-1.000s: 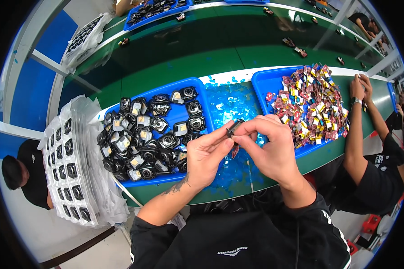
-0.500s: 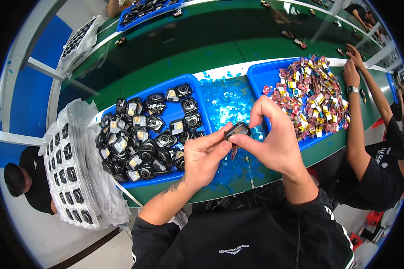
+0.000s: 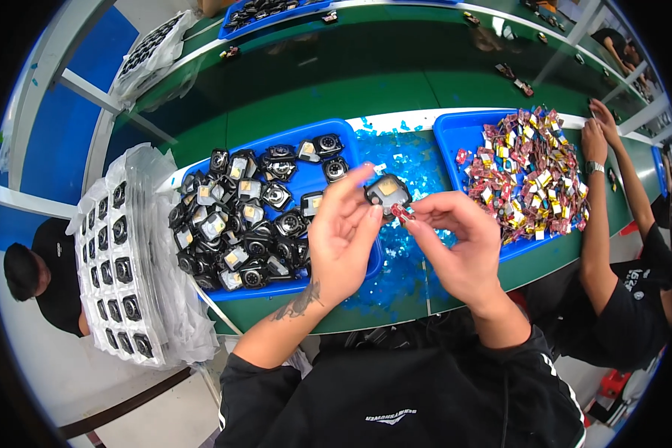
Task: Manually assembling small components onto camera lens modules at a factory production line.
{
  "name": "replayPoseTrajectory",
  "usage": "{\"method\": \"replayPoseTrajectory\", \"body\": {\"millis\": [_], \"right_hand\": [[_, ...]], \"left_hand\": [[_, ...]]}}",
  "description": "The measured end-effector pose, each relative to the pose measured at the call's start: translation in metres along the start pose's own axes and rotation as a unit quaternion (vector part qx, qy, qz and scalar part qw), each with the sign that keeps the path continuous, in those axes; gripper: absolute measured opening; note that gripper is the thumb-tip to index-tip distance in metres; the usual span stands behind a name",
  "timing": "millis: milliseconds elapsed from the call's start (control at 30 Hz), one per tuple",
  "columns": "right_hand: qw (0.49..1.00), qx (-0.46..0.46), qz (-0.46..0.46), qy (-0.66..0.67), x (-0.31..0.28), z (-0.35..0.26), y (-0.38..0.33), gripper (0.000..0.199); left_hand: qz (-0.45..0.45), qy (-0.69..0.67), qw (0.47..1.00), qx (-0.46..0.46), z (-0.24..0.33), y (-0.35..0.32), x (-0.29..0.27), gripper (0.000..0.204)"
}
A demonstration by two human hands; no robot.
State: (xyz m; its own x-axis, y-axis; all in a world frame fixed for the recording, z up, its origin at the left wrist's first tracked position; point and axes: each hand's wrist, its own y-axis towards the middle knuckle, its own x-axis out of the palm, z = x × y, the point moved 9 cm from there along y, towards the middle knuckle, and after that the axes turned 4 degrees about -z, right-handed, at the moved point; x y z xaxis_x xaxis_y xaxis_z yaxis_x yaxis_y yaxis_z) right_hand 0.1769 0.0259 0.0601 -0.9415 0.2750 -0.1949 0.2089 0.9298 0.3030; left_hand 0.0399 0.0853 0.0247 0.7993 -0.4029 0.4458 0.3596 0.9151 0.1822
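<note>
A black rounded-square watch case with a tan inner panel is held up over the bench between my hands. My left hand holds it at its left side, index finger raised and thumb below; the other fingertips are partly hidden. My right hand pinches a small flat red piece at the case's lower right edge, and I cannot tell whether the two are still joined. To the left, a blue tray holds many similar black watch cases. On the right, another blue tray is heaped with red, yellow and white pieces.
Blue film scraps litter the green bench between the trays. At left stands a stack of clear plastic trays with black watch cases. Beyond a white rail runs a green surface with scattered parts. A co-worker's arms reach in at right.
The watch case has turned so its tan inner panel faces up. My right hand has shifted from gripping the case to pinching the red piece at its edge. The view has shifted slightly.
</note>
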Motion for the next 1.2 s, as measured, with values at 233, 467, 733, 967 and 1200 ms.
{"method": "replayPoseTrajectory", "body": {"millis": [233,467,733,967,1200], "right_hand": [[0.959,0.134,-0.098,0.230,0.001,0.017,-0.003,0.012],[0.959,0.148,-0.143,0.195,0.000,0.026,-0.003,0.015],[0.994,0.086,-0.062,0.040,-0.004,0.011,-0.002,0.027],[0.991,0.097,-0.001,0.097,-0.007,0.024,-0.004,0.028],[0.994,0.049,0.061,0.071,-0.007,0.028,-0.012,0.025]], "left_hand": [[-0.173,0.382,0.891,0.174,0.037,-0.005,0.030,0.029],[-0.159,0.343,0.923,0.075,0.025,-0.001,0.017,0.017],[-0.172,0.145,0.966,-0.130,-0.017,-0.004,0.006,0.018],[-0.155,0.081,0.980,-0.093,-0.012,-0.005,0.014,0.045],[-0.136,0.065,0.986,-0.064,-0.014,-0.007,0.015,0.044]]}}
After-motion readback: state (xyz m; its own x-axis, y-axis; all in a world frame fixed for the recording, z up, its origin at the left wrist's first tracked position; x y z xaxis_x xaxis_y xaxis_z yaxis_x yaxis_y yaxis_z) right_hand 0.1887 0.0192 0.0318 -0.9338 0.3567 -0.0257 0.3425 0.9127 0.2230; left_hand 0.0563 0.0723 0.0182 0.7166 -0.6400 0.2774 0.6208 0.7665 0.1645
